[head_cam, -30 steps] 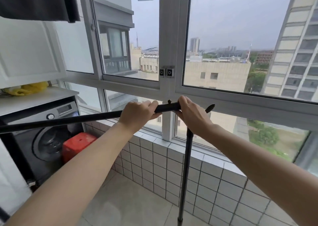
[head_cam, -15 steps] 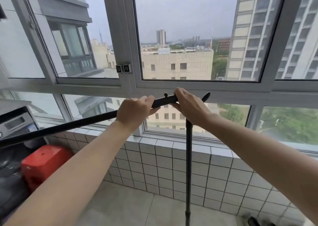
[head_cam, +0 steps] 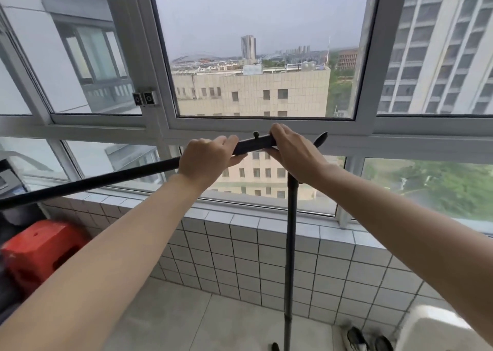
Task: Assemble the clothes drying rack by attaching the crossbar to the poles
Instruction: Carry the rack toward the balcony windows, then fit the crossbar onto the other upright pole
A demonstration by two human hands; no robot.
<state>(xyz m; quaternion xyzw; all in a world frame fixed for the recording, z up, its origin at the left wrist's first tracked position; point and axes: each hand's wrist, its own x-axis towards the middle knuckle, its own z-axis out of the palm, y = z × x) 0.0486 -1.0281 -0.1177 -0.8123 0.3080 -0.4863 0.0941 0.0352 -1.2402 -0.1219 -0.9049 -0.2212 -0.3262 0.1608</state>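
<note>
Crossbar [head_cam: 106, 178] is gripped by left hand [head_cam: 206, 159] & right hand [head_cam: 292, 154] atop pole [head_cam: 290, 244]. Pole should be kept vertical, bar level, pressure applied straight down till joint is seated.

Black crossbar [head_cam: 106, 179] and black pole [head_cam: 290, 244], both plain and matte. Red plastic stool [head_cam: 40, 252] at lower left. Low wall [head_cam: 240, 257] in small white square tiles with dark grout lines. Pale grey floor tiles [head_cam: 173, 321]. White window frame [head_cam: 160, 126]. Black-and-white shoes [head_cam: 357, 340] at bottom right.
</note>
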